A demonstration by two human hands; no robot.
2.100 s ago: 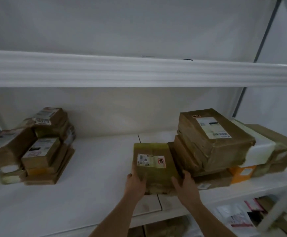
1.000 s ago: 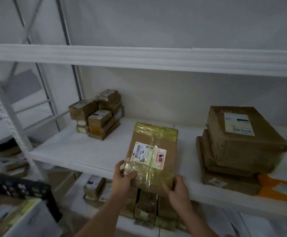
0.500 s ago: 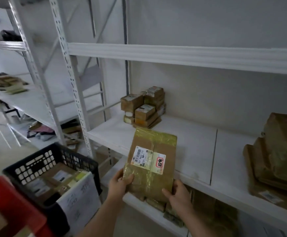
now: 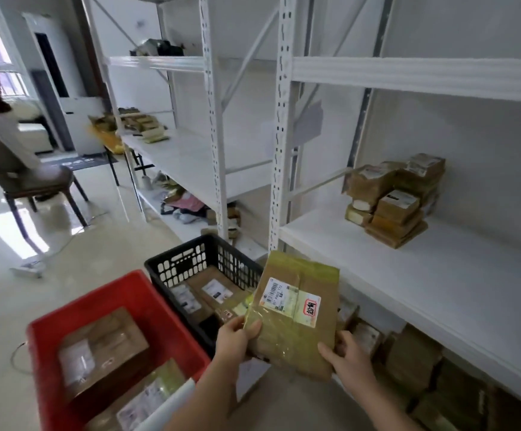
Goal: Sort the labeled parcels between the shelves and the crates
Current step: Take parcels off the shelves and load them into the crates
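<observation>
While both hands hold the parcel (image 4: 295, 315) by its near corners, it hangs in the air above the gap between the black crate (image 4: 190, 259) and the front edge of the white shelf (image 4: 439, 284), label side up and tilted toward the person. The left hand (image 4: 234, 340) pinches the near left corner, thumb on top over the glossy tape; the right hand (image 4: 350, 357) curls round the near right corner from below.

The chief risk is a slip. Only the near end is held, so the far end is unsupported, and the tape under the left thumb looks slick; a loosened pinch could let the parcel swing down and fall onto the crate rim or the floor.

A second risk is a wrong sort. The red crate (image 4: 66, 331) sits to the near left, the black one just beyond it, and both already carry boxes. A misread of the red-marked sticker on the label (image 4: 290, 298) could send it to the wrong crate.

A third is a poor landing: dropped from this height, it could strike the boxes inside and come to rest tilted against a wall.
</observation>
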